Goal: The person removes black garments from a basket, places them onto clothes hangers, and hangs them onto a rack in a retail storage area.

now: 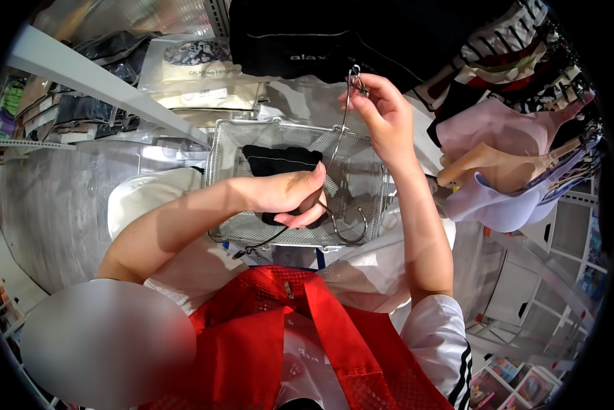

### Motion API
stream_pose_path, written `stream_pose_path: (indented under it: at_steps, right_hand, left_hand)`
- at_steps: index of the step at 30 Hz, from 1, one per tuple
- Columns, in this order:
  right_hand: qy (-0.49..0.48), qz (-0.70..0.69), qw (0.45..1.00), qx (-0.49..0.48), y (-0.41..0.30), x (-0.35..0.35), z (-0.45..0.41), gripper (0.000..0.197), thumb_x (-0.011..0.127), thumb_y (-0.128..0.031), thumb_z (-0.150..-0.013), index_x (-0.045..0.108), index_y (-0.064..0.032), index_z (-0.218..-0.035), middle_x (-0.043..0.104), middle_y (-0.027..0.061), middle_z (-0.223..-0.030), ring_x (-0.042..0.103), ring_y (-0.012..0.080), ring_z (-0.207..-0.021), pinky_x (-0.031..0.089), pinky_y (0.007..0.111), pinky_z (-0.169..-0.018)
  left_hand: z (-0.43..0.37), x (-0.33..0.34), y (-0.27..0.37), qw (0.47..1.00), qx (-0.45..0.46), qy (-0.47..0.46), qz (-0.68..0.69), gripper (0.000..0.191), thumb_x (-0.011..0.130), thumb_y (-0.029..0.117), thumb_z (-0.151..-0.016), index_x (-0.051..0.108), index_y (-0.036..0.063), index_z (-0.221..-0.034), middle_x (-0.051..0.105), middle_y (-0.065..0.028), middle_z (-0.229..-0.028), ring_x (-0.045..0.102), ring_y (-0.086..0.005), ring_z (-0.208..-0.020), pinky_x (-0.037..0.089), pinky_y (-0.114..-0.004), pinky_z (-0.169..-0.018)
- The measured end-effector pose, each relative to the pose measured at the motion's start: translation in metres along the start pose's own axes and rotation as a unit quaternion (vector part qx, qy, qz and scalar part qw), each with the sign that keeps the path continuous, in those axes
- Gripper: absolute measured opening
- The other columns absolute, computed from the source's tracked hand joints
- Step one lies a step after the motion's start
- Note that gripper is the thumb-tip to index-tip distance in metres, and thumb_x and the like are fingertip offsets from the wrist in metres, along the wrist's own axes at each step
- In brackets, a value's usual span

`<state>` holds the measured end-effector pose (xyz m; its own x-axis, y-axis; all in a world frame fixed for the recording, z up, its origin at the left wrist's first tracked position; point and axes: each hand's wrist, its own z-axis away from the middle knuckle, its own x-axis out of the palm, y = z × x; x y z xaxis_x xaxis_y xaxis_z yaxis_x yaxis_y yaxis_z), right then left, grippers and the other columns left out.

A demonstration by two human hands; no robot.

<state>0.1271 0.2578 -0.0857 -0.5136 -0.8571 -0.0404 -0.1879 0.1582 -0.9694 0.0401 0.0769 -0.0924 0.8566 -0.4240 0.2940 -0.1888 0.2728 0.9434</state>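
A metal clip hanger [341, 134] slants between my two hands. My left hand [289, 196] is closed around its middle, thumb along the wire. At the upper end, my right hand [383, 110] pinches the wire clip with thumb and fingers. The hanger's hook [359, 240] curves out below my left hand, and its other clip hangs past the near rim of the wire mesh basket [225, 197]. Inside that basket, beneath my left hand, lies a folded black garment [281, 160]; my hand hides part of it.
Dark garments with pale print [307, 38] hang just beyond the basket. Bras [496, 164] hang on a rack at right. Bagged clothing [199, 72] sits on shelves at upper left, behind a white shelf post [107, 84]. A grey floor [55, 195] shows at left.
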Motion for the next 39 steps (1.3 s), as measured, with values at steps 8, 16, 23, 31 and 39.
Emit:
stream_pose_path:
  at_steps: [8,16,23,31,39]
  right_hand:
    - [0.105,0.345,0.900,-0.244,-0.004,0.000,-0.003,0.018,0.069,-0.003,-0.073,0.059,-0.0008,-0.089,0.063,0.0086,-0.079,0.061,0.0168,-0.065,0.049,0.024,-0.058]
    - [0.103,0.310,0.900,-0.287,0.001,-0.008,-0.006,0.011,0.065,0.001,-0.076,0.059,0.0012,-0.086,0.063,0.0086,-0.075,0.062,0.0160,-0.064,0.050,0.025,-0.055]
    - [0.057,-0.158,0.986,0.004,0.001,-0.016,-0.009,0.029,0.042,-0.017,-0.095,0.047,0.0049,-0.113,0.060,0.0184,-0.102,0.062,0.0229,-0.091,0.048,0.033,-0.083]
    - [-0.096,-0.196,0.949,0.227,0.003,0.013,0.001,0.056,0.030,-0.044,-0.095,0.046,0.0043,-0.119,0.053,0.0176,-0.117,0.058,0.0211,-0.088,0.047,0.036,-0.082]
    - [-0.153,-0.135,0.952,0.229,0.003,0.035,0.025,0.024,0.050,-0.018,-0.091,0.060,-0.0018,-0.106,0.063,0.0057,-0.089,0.048,0.0038,-0.051,0.038,0.017,-0.044]
  left_hand:
    - [0.002,-0.005,-0.009,0.982,-0.005,-0.021,0.187,0.085,0.005,0.074,-0.080,0.031,0.0071,-0.035,0.022,0.0011,-0.035,0.020,-0.0082,-0.030,0.033,-0.022,-0.039]
    - [0.008,-0.010,-0.024,0.926,0.163,-0.114,0.320,0.081,0.005,0.075,-0.077,0.034,0.0081,-0.042,0.031,-0.0018,-0.038,0.028,-0.0102,-0.029,0.029,-0.025,-0.030]
    - [0.023,-0.003,0.005,0.986,0.044,0.010,0.158,0.081,0.010,0.065,-0.086,0.050,0.0014,-0.057,0.044,-0.0040,-0.047,0.034,-0.0087,-0.035,0.034,-0.024,-0.039]
    - [-0.001,-0.007,0.007,0.943,0.144,0.278,0.111,0.047,0.029,0.039,-0.098,0.055,-0.0007,-0.099,0.058,-0.0064,-0.085,0.058,-0.0134,-0.077,0.047,-0.027,-0.075]
    - [-0.010,-0.012,0.003,0.947,0.035,0.319,-0.011,0.031,0.037,0.022,-0.097,0.053,-0.0028,-0.104,0.063,-0.0073,-0.084,0.060,-0.0134,-0.079,0.048,-0.027,-0.075]
